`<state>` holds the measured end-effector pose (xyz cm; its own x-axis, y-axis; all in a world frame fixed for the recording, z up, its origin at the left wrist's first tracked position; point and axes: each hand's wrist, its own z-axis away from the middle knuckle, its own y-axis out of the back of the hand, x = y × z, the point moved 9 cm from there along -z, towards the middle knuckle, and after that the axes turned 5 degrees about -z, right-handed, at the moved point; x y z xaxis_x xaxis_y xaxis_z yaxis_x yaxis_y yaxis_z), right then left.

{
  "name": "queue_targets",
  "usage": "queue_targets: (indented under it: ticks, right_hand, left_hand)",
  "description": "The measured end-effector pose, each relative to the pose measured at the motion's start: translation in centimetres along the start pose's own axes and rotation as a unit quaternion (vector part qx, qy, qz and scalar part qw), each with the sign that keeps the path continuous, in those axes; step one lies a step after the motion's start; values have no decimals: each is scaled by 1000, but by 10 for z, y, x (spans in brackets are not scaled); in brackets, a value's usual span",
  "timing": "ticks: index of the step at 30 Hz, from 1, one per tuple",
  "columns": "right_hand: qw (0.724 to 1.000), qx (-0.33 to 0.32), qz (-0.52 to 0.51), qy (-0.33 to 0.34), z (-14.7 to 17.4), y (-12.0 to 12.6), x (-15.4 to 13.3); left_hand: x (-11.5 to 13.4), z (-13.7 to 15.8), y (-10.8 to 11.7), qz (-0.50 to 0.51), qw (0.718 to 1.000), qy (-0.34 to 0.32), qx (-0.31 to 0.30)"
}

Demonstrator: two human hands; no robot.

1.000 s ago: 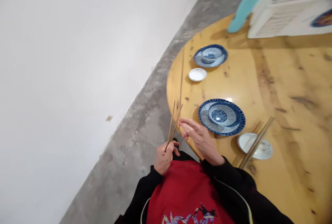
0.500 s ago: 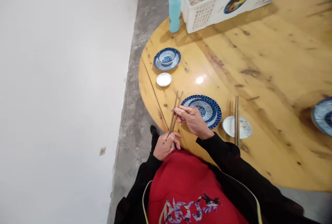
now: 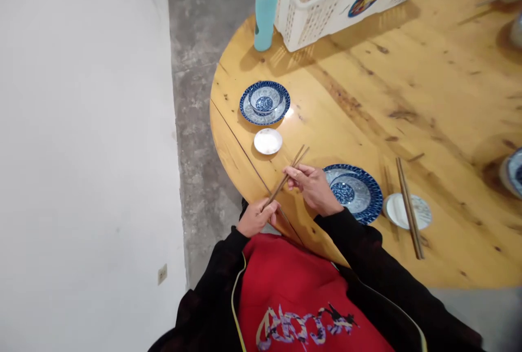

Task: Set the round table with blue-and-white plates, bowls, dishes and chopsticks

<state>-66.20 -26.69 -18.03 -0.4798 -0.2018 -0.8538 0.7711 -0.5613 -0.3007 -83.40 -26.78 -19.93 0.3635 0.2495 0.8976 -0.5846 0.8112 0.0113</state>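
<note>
Both of my hands hold one pair of wooden chopsticks [image 3: 281, 184] above the table's near edge. My left hand [image 3: 255, 218] is closed around their lower ends. Higher up, my right hand [image 3: 313, 189] pinches them between thumb and fingers, and the far tips stand slightly apart. Just past the tips lies a small white dish [image 3: 268, 141]. Behind that dish, a blue-patterned bowl [image 3: 266, 103] sits on a matching plate [image 3: 245, 113]. Partly hidden by my right hand and sleeve is another blue plate [image 3: 373, 208] with a bowl [image 3: 345, 193] on it.
Another pair of chopsticks [image 3: 409, 205] rests across a white dish [image 3: 423, 211] at the right. A white plastic crate [image 3: 326, 17] and a light-blue bottle [image 3: 266, 9] stand at the back of the wooden table [image 3: 342, 134]. A white wall [image 3: 89, 140] rises at left.
My view has shifted, so the table settings sit differently in the picture. The chopsticks lean further to the right, and their tips now point toward the area beside the small white dish.
</note>
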Motion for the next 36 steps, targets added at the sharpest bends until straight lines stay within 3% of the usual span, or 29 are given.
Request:
queue_targets:
  ticks: [5,10,18,27,36]
  right_hand:
    - [993,111,-31,27,-32,10,9]
    - [986,160,-39,40,-47,18,11]
    - [984,165,-55,43,-58,15,17]
    - [981,184,-61,28,-78,15,28]
    - [973,205,-91,59,-126,25,9]
  left_hand:
    - [-6,-18,57,48,996,20,70]
    - [-12,-32,89,75,990,26,114]
    - [-22,-42,90,126,984,60,111]
    - [-30,-46,101,90,986,58,132]
    - [-6,-100,123,14,988,19,151]
